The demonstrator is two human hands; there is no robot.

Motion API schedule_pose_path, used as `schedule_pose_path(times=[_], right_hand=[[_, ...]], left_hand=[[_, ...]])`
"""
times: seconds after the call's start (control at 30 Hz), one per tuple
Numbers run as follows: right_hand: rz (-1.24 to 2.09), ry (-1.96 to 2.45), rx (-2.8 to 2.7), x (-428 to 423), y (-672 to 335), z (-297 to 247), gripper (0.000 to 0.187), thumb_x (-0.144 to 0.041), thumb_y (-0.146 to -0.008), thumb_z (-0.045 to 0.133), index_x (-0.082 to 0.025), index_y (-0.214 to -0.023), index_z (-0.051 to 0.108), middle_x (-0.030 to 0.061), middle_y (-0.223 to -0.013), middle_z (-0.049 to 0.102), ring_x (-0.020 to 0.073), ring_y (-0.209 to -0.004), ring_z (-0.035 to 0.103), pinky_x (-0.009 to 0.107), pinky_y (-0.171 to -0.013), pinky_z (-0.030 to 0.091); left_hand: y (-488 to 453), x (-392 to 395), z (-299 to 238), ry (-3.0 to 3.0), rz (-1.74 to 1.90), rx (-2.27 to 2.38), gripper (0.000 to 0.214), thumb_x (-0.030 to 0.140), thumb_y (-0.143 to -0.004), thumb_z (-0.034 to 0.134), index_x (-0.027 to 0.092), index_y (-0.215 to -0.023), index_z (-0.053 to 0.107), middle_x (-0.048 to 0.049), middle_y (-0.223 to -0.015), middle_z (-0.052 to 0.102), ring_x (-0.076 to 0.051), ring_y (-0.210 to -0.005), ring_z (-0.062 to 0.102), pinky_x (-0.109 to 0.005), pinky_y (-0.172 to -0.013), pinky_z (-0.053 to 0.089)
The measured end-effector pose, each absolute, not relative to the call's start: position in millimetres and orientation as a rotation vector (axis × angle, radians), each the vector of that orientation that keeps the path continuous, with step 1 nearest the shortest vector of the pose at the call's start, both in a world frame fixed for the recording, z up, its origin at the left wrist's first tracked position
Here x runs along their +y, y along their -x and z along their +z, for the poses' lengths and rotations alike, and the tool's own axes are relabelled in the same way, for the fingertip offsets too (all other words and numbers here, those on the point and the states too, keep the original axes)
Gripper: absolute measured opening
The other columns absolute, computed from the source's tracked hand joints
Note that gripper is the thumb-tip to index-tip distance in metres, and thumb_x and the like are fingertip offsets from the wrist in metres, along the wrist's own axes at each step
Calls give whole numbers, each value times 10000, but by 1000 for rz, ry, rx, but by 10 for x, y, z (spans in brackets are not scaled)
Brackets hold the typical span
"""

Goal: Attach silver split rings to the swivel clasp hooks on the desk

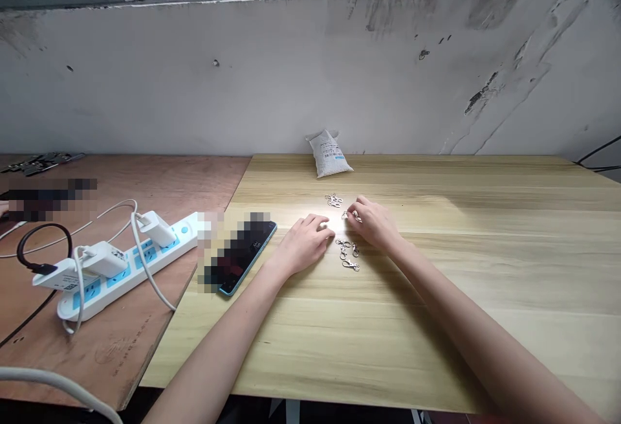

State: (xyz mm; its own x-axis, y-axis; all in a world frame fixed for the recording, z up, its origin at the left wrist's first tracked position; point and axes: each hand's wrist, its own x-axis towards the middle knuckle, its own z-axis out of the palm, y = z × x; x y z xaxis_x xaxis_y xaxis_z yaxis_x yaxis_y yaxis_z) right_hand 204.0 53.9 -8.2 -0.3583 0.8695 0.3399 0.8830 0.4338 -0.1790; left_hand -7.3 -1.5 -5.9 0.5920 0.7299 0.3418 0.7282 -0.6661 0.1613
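Small silver swivel clasps lie on the light wooden table (485, 320) in two groups. One pile of clasps (334, 200) is farther back, and several looser clasps (350, 264) lie nearer to me. Between these groups, my right hand (376, 222) has its fingertips closed on a metal swivel clasp (357, 216); the fingers partly cover it. My left hand (305, 243) rests on the table to the left of the clasps, fingers apart and slightly bent, with nothing visible in it. A phone (250, 252) lies just left of that hand.
A white printed packet (330, 154) sits at the back against the wall (272, 87). On the adjoining reddish board (184, 178) is a white power strip (140, 262) with chargers and cables. Part of another person's hand (4, 208) shows at the far left edge.
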Motion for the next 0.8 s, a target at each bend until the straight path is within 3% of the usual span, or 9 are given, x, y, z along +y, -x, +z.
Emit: schedule_pose_path(times=[0.13, 0.23, 0.33, 0.6, 0.8], right_hand=[[457, 1284, -2031, 431, -2088, -88, 282, -393, -930, 492, -183, -834, 654, 61, -873, 639, 155, -686, 561, 291, -636, 434], [882, 1135, -1856, 305, -2016, -51, 353, -501, -892, 533, -172, -866, 659, 56, -814, 668, 167, -735, 597, 297, -660, 463], [1121, 1034, -1717, 192, -1900, -35, 396, -546, -851, 585, -158, -865, 663, 54, -794, 681, 167, -746, 616, 308, -693, 484], [1197, 974, -1659, 49, -1774, -62, 340, -503, -862, 603, -171, -854, 672, 45, -791, 680, 153, -734, 610, 282, -664, 477], [1034, 990, -1771, -31, -1758, -22, 247, -423, -888, 601, -187, -921, 666, 35, -818, 680, 142, -713, 585, 273, -640, 465]], left_hand=[[244, -5, 8, -2775, 622, 1271, 156, 164, -907, 532, 211, -925, 680, -73, -1218, 614, -232, -1172, 525, -389, -951, 450], [240, -19, 41, -2656, 772, 1322, 149, 151, -879, 569, 221, -953, 677, -48, -1161, 649, -220, -1108, 562, -393, -937, 425], [147, -66, 70, -2457, 977, 1404, 113, 244, -900, 604, 235, -980, 683, -26, -1078, 676, -198, -1028, 595, -369, -892, 413], [12, -159, 75, -2305, 1088, 1440, 92, 246, -907, 611, 231, -860, 689, -5, -981, 692, -188, -990, 607, -363, -895, 393], [-24, -158, 51, -2232, 1121, 1472, 66, 207, -885, 616, 219, -845, 666, -4, -965, 689, -191, -991, 605, -362, -898, 401]])
